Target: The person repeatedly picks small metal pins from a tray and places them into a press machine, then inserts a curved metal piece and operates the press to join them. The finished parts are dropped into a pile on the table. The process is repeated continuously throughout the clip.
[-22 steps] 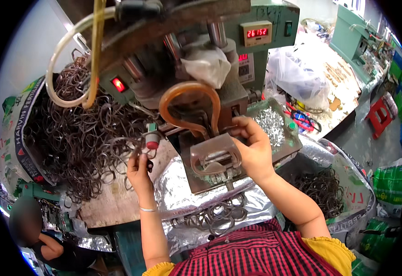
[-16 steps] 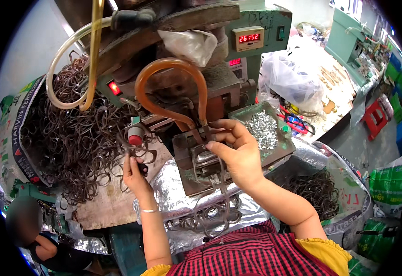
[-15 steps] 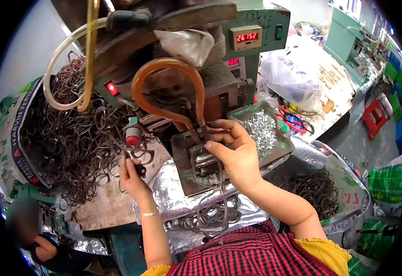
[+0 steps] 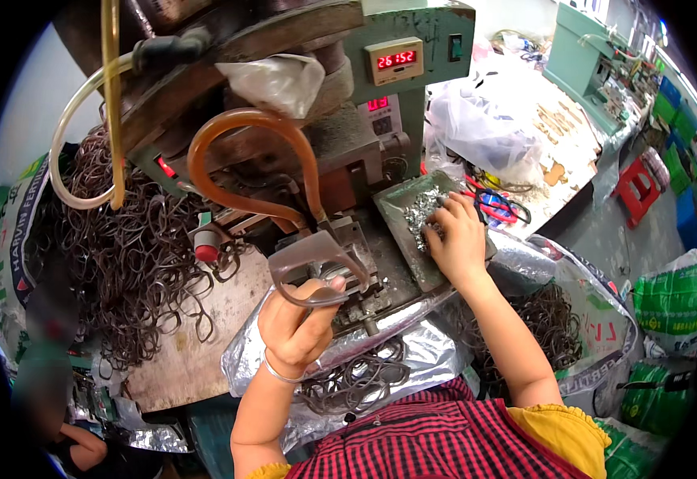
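Note:
My left hand (image 4: 296, 323) is closed on a grey-brown plastic loop (image 4: 291, 259), broad along one side and thin round the rest. It is held up in front of the machine's metal work block (image 4: 356, 239). Over at the right, my right hand (image 4: 458, 239) dips its bent fingertips into small shiny metal pieces (image 4: 418, 215) in a green tray (image 4: 392, 215). Whatever lies between those fingertips is hidden. Behind the held loop, a curved orange-brown tube (image 4: 197, 160) runs down to the work block.
A large heap of similar loops (image 4: 141, 263) covers the left of the board (image 4: 173, 359). More loops (image 4: 356, 379) lie on silver foil below the machine, and others fill a sack (image 4: 552, 319) at right. A red-ended button (image 4: 206, 247) stands left of the block. Pliers (image 4: 500, 207) lie beyond the tray.
My right hand has left the work block and moved right to the metal pieces. My left hand has come from the heap's edge to the block's front, now holding a loop. The view has shifted.

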Motion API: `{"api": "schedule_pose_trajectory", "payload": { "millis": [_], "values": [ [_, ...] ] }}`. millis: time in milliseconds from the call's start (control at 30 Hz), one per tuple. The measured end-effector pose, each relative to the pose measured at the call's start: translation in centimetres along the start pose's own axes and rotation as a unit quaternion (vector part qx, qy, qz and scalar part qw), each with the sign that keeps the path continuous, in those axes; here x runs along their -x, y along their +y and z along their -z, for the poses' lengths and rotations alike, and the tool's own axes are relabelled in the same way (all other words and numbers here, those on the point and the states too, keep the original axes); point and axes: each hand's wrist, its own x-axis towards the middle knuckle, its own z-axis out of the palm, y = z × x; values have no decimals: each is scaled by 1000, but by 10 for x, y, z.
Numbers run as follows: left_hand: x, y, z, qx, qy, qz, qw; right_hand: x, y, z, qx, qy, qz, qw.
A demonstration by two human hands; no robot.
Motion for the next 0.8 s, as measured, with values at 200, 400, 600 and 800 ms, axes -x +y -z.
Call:
{"api": "schedule_pose_trajectory", "payload": {
  "millis": [200, 400, 600, 800],
  "values": [
    [-2, -2, -1, 11, -10, -31, 999, -9, 4, 3, -36, 58, -46, 997],
    [-1, -5, -1, 37, -20, -34, 999, -4, -1, 7, -111, 72, -66, 989],
    [35, -5, -10, 98, 32, 28, 994, 36, -2, 11, -394, 134, -296, 860],
    [48, -2, 49, -236, 56, 87, 966, -4, 2, -10, -531, 25, -283, 799]
  ]
}}
